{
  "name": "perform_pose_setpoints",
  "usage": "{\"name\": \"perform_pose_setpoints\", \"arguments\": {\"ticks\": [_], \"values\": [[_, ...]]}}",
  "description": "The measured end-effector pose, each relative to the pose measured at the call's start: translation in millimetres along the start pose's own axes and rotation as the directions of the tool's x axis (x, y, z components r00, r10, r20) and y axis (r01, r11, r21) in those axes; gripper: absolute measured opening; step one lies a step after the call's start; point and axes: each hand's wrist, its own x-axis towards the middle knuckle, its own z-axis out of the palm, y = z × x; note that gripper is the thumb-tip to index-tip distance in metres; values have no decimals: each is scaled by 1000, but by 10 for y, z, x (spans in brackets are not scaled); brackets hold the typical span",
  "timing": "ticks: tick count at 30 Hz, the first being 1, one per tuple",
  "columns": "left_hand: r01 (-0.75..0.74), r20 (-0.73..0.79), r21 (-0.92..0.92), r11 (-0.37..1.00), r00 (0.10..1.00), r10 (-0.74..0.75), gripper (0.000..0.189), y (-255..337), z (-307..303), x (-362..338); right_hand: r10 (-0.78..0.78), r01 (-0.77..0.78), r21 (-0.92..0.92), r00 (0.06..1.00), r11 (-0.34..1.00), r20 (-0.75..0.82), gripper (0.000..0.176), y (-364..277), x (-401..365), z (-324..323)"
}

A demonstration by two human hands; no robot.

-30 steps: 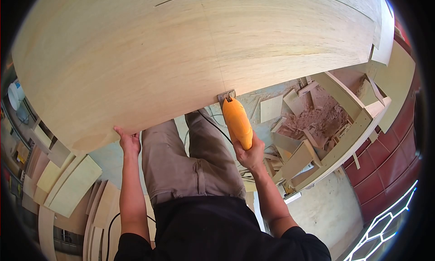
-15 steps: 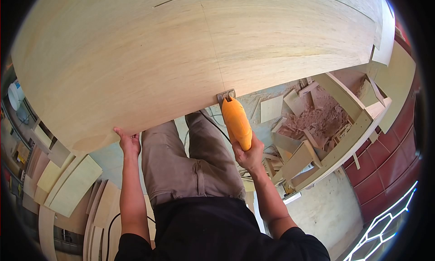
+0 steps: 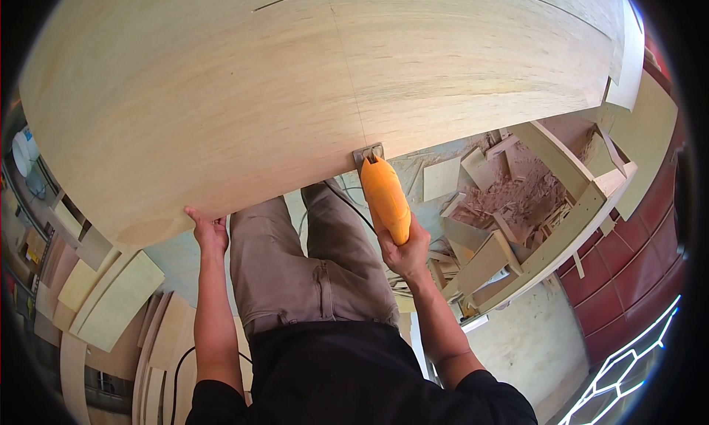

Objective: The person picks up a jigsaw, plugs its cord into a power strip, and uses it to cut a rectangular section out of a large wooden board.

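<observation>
A large pale plywood sheet fills the upper part of the view, with a thin pencil line running down to its near edge. My right hand is wrapped round the body of an orange power tool. The tool's metal base plate rests on the sheet's near edge, at the end of the pencil line; its blade cannot be made out. At the near left edge my left hand grips the plywood, thumb on top and fingers underneath.
Wood offcuts and reddish sawdust lie on the floor at right, beside a curved wooden frame. Stacked boards stand at lower left. A black cable hangs from the tool past my legs. Dark red panels are at far right.
The tool's base plate sits very slightly farther onto the sheet along the pencil line. Both hands keep their grips.
</observation>
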Motion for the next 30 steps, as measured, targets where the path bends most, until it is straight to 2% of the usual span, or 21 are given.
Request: {"name": "perform_pose_setpoints", "arguments": {"ticks": [30], "values": [[0, -21, 1, 1000, 1000, 0, 73, -5, 15, -22, -16, 15, 44, 999, 999, 32, 16, -127, 112, 14]]}}
